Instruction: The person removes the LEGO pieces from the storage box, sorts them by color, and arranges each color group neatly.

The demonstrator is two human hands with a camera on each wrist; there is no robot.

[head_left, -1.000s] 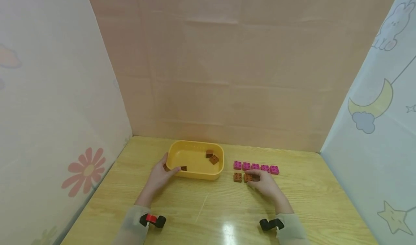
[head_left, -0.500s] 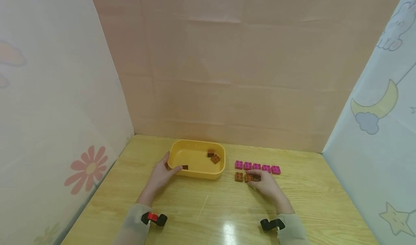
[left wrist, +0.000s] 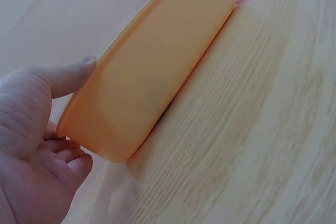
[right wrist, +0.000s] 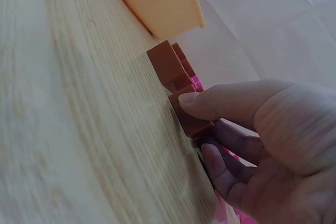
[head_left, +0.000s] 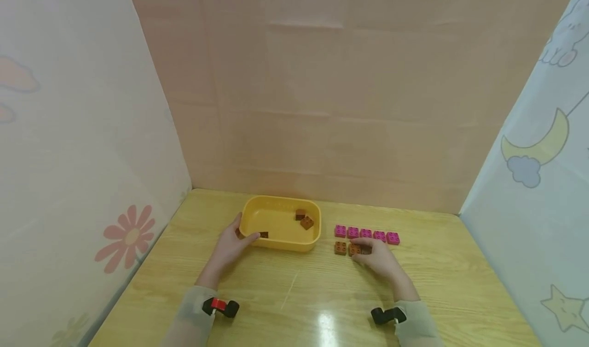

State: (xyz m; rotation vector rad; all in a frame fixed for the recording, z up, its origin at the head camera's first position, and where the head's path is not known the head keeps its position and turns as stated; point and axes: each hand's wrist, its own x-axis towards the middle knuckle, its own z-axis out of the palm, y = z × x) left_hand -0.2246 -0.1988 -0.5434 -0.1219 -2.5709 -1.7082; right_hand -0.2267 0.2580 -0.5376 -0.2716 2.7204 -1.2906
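In the head view a yellow plastic box (head_left: 281,245) stands left of centre on the table. My left hand (head_left: 228,246) grips its left end, the thumb over the rim and the other fingers outside the wall. Inside lie a few brown building bricks (head_left: 307,223). My right hand (head_left: 381,259) pinches a brown building brick (right wrist: 190,115) between thumb and fingers, low at the tabletop. Just left of that one sits another brown brick (head_left: 340,248), studs up. The right wrist view shows the two bricks close side by side, the thumb flat against the near face.
Behind the brown bricks runs a row of several pink building bricks (head_left: 353,232), partly overlapped by my right fingers in the head view. The wooden table (head_left: 294,306) meets a plain tan backdrop (head_left: 294,132) behind, with printed white panels (head_left: 520,234) on both sides.
The head view has shifted a little, so the scene sits slightly higher and further right. Both hands keep their hold on the box and the brick.
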